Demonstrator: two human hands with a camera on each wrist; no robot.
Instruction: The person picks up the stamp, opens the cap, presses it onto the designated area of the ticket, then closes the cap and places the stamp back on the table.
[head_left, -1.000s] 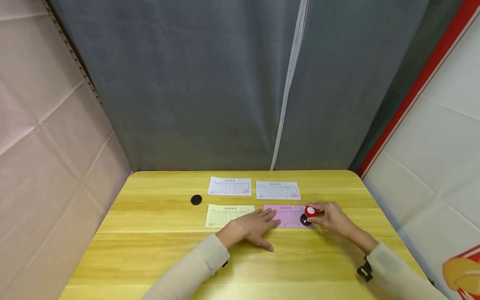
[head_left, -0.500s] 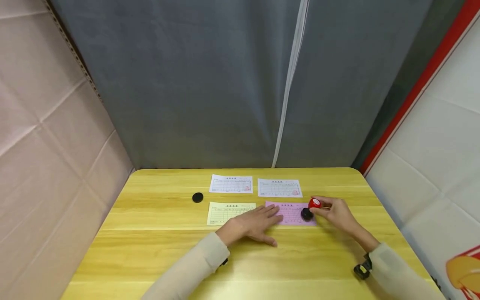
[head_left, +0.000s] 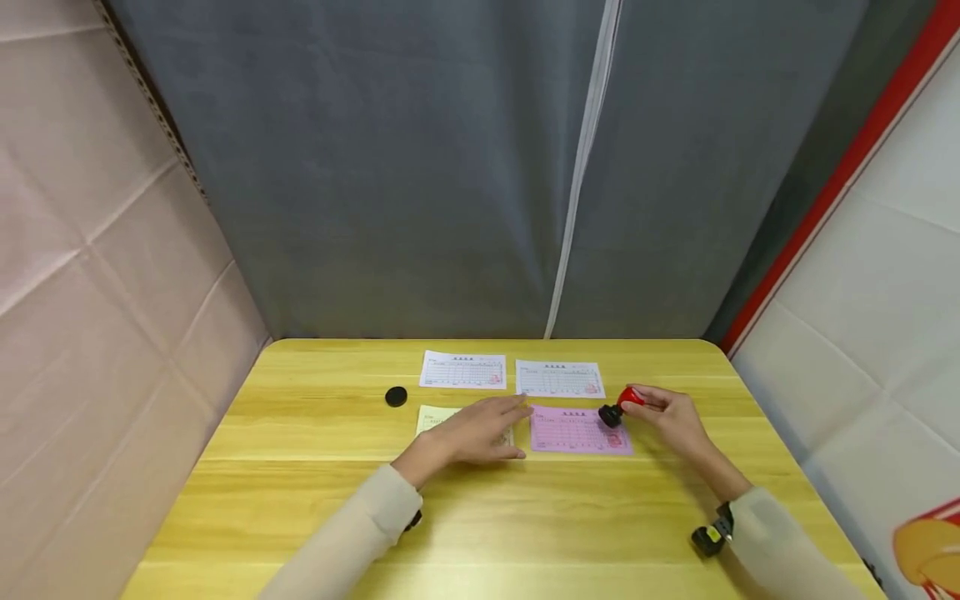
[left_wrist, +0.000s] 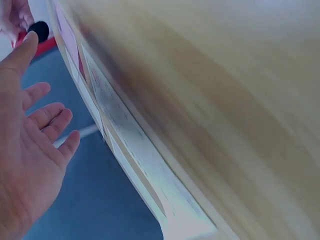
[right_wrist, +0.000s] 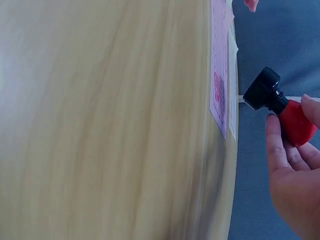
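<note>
My right hand (head_left: 670, 417) grips the red handle of a round stamp (right_wrist: 286, 107) between thumb and fingers. The stamp is tilted, its black head raised over the right part of a pink form (head_left: 570, 433). A red stamp mark (right_wrist: 217, 87) shows near that form's lower right corner. With fingers extended and slightly bent, my left hand (head_left: 480, 432) hovers over a yellow form (head_left: 430, 417), hiding most of it in the head view. Palm and fingers of the left hand hold nothing in the left wrist view.
Two white forms with red marks, a left one (head_left: 462, 370) and a right one (head_left: 559, 380), lie farther back on the wooden table (head_left: 315, 492). A black round cap (head_left: 396, 397) rests left of the forms. A grey curtain (head_left: 405, 183) hangs behind the table.
My right hand has lifted the stamp off the pink form and tilted it, uncovering a red mark. My left hand has come off the pink form and moved left over the yellow one.
</note>
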